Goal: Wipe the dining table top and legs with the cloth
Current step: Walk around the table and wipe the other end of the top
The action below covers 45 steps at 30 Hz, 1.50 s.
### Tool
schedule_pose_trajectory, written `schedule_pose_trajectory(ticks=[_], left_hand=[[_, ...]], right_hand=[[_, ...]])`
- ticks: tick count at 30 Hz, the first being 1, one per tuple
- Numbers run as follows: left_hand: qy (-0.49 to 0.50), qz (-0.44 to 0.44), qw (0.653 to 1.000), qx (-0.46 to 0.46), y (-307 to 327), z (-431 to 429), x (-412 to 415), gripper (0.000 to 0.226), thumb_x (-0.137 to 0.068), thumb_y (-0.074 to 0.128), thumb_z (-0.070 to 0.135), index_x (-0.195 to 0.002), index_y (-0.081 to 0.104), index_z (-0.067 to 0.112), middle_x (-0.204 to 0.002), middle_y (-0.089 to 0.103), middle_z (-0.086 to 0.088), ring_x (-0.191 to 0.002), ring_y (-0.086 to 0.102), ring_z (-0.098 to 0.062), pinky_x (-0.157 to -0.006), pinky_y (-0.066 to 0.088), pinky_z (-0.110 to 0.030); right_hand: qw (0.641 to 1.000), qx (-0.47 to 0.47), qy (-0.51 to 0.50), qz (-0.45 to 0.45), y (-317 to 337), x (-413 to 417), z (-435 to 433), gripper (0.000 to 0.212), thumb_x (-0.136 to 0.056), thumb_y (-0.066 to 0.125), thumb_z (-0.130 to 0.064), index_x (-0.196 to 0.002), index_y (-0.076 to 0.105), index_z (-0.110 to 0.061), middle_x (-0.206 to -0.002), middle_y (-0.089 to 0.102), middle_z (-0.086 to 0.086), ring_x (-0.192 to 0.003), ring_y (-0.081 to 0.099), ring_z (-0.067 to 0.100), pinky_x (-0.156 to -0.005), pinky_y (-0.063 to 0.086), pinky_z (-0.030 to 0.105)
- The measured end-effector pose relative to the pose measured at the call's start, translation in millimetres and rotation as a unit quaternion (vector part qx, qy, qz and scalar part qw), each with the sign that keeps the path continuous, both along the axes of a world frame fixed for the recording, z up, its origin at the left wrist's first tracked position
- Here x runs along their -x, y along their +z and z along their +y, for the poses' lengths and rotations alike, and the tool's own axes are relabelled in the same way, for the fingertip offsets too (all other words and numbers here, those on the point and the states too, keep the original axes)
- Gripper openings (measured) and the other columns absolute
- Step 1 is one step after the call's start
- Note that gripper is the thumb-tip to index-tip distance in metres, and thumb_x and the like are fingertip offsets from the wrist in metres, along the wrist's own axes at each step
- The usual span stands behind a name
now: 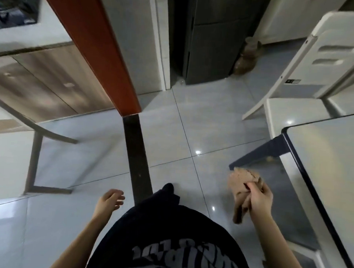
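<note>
Cloth (243,181), tan, bunched: pinched in the right hand (260,200) just off the dining table (333,152) corner, near its dark leg (256,153). Likely light, limp and trailing; best gathered mid-fabric into a pad. Left hand (108,199): loosely curled, holding nothing, well clear of the table.

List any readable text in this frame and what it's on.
Shirt: large pale print, upside down to the camera and blurred; not readable.
Chair: small dark sticker on the frame; too small to read.
Cloth, table: no text shows.
Nothing in this frame can be quoted.
</note>
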<state>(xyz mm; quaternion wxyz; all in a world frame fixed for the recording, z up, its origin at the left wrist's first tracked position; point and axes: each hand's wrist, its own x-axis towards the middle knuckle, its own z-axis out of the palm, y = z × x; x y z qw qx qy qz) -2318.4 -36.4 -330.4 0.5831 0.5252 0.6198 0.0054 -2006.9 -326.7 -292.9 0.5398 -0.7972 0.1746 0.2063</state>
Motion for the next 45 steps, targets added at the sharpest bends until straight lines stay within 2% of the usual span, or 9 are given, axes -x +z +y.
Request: schedule_pose_trajectory(ticks=[3,10,19,22,25,28,32,39,45], left_hand=[[-0.045,-0.026,0.999,-0.013,10.5,54.0,-62.4,0.02,-0.096,0.046,0.011,-0.093,0.064,0.004,-0.091,0.067,-0.018,-0.082,0.062,-0.03,-0.076,0.048,-0.036],[-0.142,-0.06,0.988,-0.011,21.4,141.5,-231.2,0.018,-0.096,0.049,0.01,-0.094,0.066,0.007,-0.09,0.067,-0.013,-0.082,0.063,-0.024,-0.071,0.049,-0.025],[-0.099,-0.041,0.994,0.018,9.0,188.5,-417.5,0.021,-0.096,0.045,0.006,-0.087,0.064,0.003,-0.084,0.065,-0.017,-0.071,0.06,-0.027,-0.068,0.045,-0.03],[-0.059,-0.029,0.998,0.01,18.4,213.7,-466.5,0.018,-0.095,0.049,0.008,-0.087,0.065,0.002,-0.084,0.065,-0.018,-0.073,0.059,-0.029,-0.069,0.046,-0.032],[-0.023,-0.013,0.999,0.018,24.0,242.6,-511.4,0.015,-0.095,0.05,0.007,-0.09,0.063,-0.001,-0.079,0.063,-0.017,-0.069,0.058,-0.029,-0.067,0.045,-0.031],[-0.038,0.012,0.999,0.001,23.3,270.2,-554.2,0.017,-0.095,0.048,0.006,-0.091,0.064,0.001,-0.082,0.065,-0.016,-0.072,0.06,-0.028,-0.066,0.046,-0.031],[-0.043,0.017,0.999,0.007,8.5,316.3,-631.0,0.018,-0.096,0.047,0.009,-0.092,0.063,0.001,-0.08,0.064,-0.017,-0.07,0.059,-0.027,-0.065,0.044,-0.031],[-0.196,-0.019,0.98,0.011,0.2,406.0,-843.1,0.023,-0.096,0.043,-0.001,-0.083,0.062,0.001,-0.075,0.062,-0.019,-0.068,0.056,-0.03,-0.059,0.046,-0.03],[-0.403,-0.076,0.912,0.02,39.0,427.5,-1043.6,0.025,-0.095,0.045,-0.002,-0.079,0.061,0.01,-0.075,0.062,-0.012,-0.071,0.056,-0.026,-0.068,0.045,-0.031]], right_hand=[[0.999,0.011,-0.032,-0.011,15.7,-30.2,19.1,0.011,-0.091,0.053,0.003,-0.086,0.06,-0.004,-0.059,0.059,0.001,-0.044,0.054,0.001,-0.046,0.045,0.011],[0.997,0.016,-0.068,0.018,25.5,-100.1,31.2,0.013,-0.09,0.057,-0.001,-0.082,0.063,-0.009,-0.083,0.064,0.02,-0.075,0.058,0.028,-0.068,0.046,0.035],[0.996,0.01,-0.084,0.002,12.2,-290.6,115.1,0.016,-0.089,0.054,0.007,-0.09,0.065,-0.005,-0.067,0.066,0.0,-0.07,0.063,0.014,-0.049,0.044,0.006],[0.998,-0.002,-0.057,0.003,12.4,-373.7,151.0,0.012,-0.088,0.058,-0.001,-0.095,0.068,-0.006,-0.078,0.067,0.004,-0.082,0.065,0.021,-0.057,0.047,0.012],[1.0,-0.007,-0.028,0.003,23.0,-448.4,188.0,0.008,-0.085,0.059,-0.002,-0.084,0.066,-0.003,-0.072,0.066,0.009,-0.07,0.06,0.023,-0.054,0.047,0.02],[0.999,-0.022,-0.047,-0.015,27.2,-509.9,217.9,0.013,-0.085,0.056,0.004,-0.09,0.06,0.015,-0.076,0.06,0.016,-0.065,0.053,0.021,-0.049,0.045,0.016],[0.997,-0.028,-0.066,-0.028,17.7,-580.6,249.7,0.014,-0.085,0.055,0.007,-0.095,0.064,0.01,-0.081,0.062,0.015,-0.06,0.057,0.006,-0.053,0.046,0.011],[0.98,-0.029,-0.192,-0.044,5.3,-677.9,297.9,0.019,-0.087,0.053,0.01,-0.094,0.066,-0.003,-0.074,0.063,0.004,-0.067,0.061,0.007,-0.054,0.046,0.007],[0.947,0.003,-0.322,-0.014,8.0,-715.9,317.7,0.017,-0.087,0.052,0.012,-0.086,0.064,0.0,-0.079,0.06,0.013,-0.075,0.054,0.024,-0.053,0.044,0.004]])
